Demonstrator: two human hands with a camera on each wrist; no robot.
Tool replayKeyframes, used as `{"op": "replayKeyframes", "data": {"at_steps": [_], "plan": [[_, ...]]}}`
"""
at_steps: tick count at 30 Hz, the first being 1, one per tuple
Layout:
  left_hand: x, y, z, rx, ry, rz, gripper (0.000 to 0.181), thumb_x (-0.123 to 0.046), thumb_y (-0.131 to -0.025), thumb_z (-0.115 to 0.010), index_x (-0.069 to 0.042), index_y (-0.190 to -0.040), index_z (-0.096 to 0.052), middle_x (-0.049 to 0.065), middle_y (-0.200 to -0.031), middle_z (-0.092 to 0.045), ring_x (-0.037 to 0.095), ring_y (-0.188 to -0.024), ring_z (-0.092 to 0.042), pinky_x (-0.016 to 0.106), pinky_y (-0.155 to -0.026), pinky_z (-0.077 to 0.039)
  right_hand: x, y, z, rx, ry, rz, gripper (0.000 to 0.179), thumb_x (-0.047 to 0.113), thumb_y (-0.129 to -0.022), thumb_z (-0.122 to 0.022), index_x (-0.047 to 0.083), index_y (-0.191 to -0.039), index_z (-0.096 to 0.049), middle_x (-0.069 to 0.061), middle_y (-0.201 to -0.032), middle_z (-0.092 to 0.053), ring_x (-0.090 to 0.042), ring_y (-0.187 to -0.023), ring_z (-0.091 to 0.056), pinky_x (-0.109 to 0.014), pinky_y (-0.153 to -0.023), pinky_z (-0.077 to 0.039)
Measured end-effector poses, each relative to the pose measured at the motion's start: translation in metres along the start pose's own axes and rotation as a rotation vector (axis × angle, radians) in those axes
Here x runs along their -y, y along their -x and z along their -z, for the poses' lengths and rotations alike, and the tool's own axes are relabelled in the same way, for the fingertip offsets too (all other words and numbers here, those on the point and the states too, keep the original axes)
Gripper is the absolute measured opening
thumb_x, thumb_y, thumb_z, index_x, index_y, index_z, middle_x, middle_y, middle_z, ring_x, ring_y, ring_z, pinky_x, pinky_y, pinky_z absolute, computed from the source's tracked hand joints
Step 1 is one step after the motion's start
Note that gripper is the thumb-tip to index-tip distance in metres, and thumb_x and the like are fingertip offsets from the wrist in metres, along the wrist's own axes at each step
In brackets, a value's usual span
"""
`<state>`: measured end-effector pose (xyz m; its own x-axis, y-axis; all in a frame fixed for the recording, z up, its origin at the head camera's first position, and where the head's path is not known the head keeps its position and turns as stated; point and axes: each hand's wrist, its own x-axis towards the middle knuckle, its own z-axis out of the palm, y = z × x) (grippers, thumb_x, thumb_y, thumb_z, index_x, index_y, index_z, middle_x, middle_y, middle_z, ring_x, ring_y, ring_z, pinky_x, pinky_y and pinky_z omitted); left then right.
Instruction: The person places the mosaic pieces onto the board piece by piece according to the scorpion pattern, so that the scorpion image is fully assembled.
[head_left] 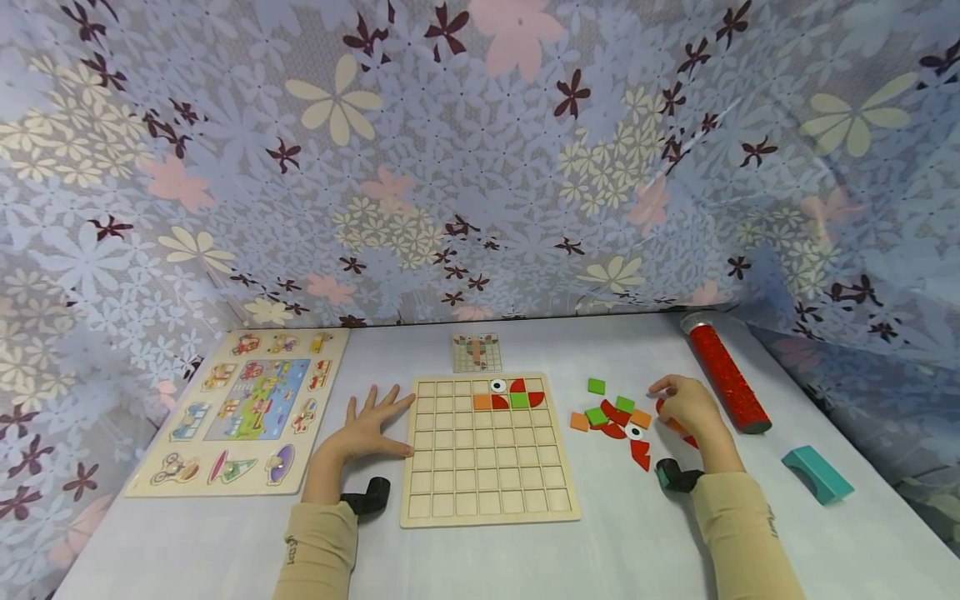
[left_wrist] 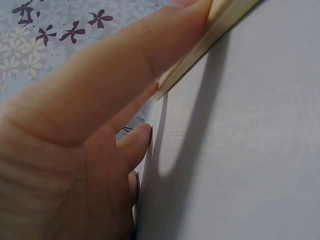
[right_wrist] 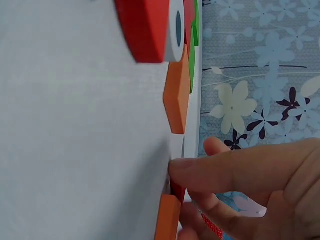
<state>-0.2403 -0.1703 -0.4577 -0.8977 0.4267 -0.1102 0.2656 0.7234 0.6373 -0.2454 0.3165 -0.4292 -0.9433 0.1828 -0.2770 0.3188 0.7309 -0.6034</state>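
In the right wrist view, the right hand [right_wrist: 255,180] is curled, with the thumb pinching a red piece [right_wrist: 178,189] against the fingers behind it. The red piece lies directly under the thumb tip, down at the table [right_wrist: 75,125]. It shows nearly edge-on, the visible strip running roughly up and down the view; its outline is mostly hidden, so which way it points cannot be told. Just beside it, in front of the fingers, is an orange piece [right_wrist: 167,215], its long edge also near upright in the view.

In the left wrist view, the left hand [left_wrist: 75,130] has its thumb [left_wrist: 125,65] stretched out, its tip touching the edge of the grid board [left_wrist: 230,14]. That edge slants from lower left to upper right.

In the head view, the left hand lies flat with fingers spread along the left side of the grid board, which sits squarely before the person. Pieces fill a few cells toward its far right corner. The right hand is to the right of the board, just beyond the scattered pieces [head_left: 596,416]; only a sliver of the red piece shows left of the fingers. The red tube [head_left: 727,375] farther right points away and slightly leftward.
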Motion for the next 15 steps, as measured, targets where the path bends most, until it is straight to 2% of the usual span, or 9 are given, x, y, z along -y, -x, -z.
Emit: {"op": "replayKeyframes", "data": {"at_steps": [5, 10, 15], "plan": [[-0.001, 0.0, 0.0, 0.0, 0.002, 0.0, 0.093, -0.036, -0.068, -0.079, -0.012, -0.145, -0.031, 0.018, -0.153, -0.011, 0.045, -0.137, 0.011, 0.061, -0.102, 0.019, 0.0, 0.0, 0.002, 0.011, -0.002, 0.004, 0.045, -0.005, -0.071, -0.066, -0.002, -0.115, -0.056, -0.029, -0.115, -0.05, -0.038, -0.094, -0.047, -0.033, -0.065, -0.052], [-0.002, 0.001, 0.001, 0.003, -0.003, 0.004, 0.093, -0.036, -0.068, -0.079, -0.012, -0.145, -0.032, 0.018, -0.153, -0.011, 0.045, -0.137, 0.01, 0.061, -0.102, 0.019, 0.001, 0.002, 0.002, -0.011, -0.031, 0.003, 0.034, 0.002, -0.077, -0.066, -0.002, -0.111, -0.061, -0.026, -0.108, -0.053, -0.033, -0.087, -0.049, -0.03, -0.06, -0.05], [-0.003, 0.001, 0.001, 0.004, -0.015, 0.014, 0.094, -0.036, -0.067, -0.079, -0.012, -0.145, -0.032, 0.018, -0.153, -0.011, 0.045, -0.137, 0.01, 0.062, -0.102, 0.018, 0.015, 0.004, 0.001, -0.023, -0.111, 0.052, 0.031, 0.015, -0.083, -0.066, -0.001, -0.109, -0.065, -0.023, -0.112, -0.057, -0.03, -0.089, -0.053, -0.033, -0.07, -0.048]]}}
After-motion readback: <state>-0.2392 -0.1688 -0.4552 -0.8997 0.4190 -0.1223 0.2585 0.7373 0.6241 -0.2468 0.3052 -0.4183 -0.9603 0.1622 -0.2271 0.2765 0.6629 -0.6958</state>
